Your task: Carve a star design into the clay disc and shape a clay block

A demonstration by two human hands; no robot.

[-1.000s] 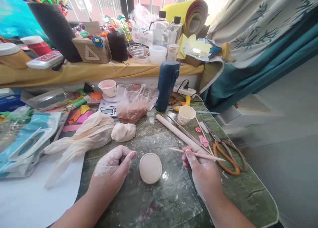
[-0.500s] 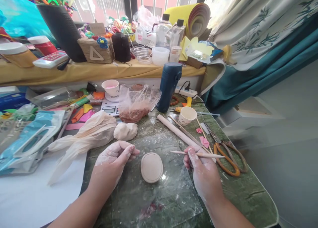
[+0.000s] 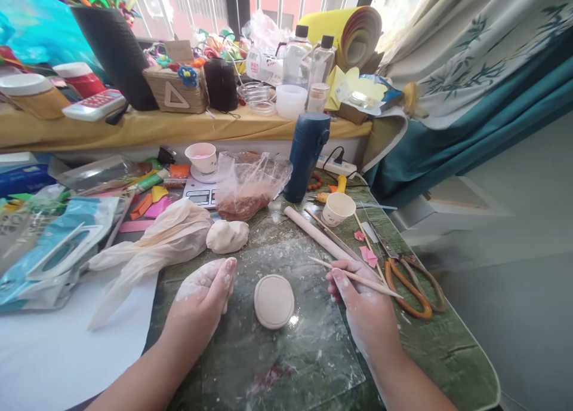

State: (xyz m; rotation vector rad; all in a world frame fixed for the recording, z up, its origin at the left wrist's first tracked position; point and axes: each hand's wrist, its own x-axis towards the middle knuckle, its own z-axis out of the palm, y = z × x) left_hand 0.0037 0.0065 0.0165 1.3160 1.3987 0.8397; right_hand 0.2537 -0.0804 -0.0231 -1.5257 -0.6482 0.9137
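Observation:
A round, flattened disc of pale clay (image 3: 274, 301) with a line running round inside its edge lies on a clear sheet (image 3: 250, 363). Left of the disc, and apart from it, my left hand (image 3: 203, 291) is closed, thumb against curled fingers; nothing shows in it. White residue coats its back. My right hand (image 3: 364, 300), right of the disc, pinches a thin wooden stick pointed at both ends (image 3: 371, 284). One tip points left, above the sheet. Beyond my left hand sit a lump of white clay (image 3: 227, 236) and a crumpled plastic bag (image 3: 176, 232).
A rolling pin (image 3: 320, 235) lies behind my right hand, near a paper cup (image 3: 338, 209) and scissors (image 3: 409, 282). Farther back stand a blue flask (image 3: 308, 157), bagged brown clay (image 3: 244, 202) and a scale (image 3: 200, 195). White paper (image 3: 67, 357) covers the left side.
My left hand has turned, its fingers curling under and the thumb now pointing up. The stick in my right hand has tilted, its right end lower. The clay disc stays in place.

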